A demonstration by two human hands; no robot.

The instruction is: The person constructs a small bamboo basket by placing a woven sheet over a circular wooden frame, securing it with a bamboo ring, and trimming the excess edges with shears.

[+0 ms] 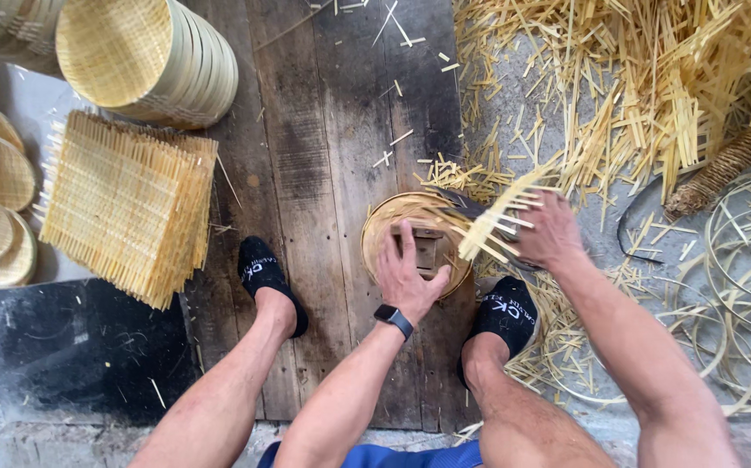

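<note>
Apparently left hand (407, 276) flat on round basket (384, 227), right hand (549, 230) on blade.

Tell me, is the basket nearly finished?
Not quite. Done: stacked round woven bamboo baskets. In hand: the left hand presses a round basket on the wooden board; the right hand grips its sticking-out strips. Left: a pile of flat square woven mats.

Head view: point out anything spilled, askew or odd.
Bamboo offcuts lie spilled in a loose heap over the ground at upper right, with stray slivers on the wooden boards. The round basket under the left hand has strips sticking out past its rim beside the right hand, untrimmed.
</note>
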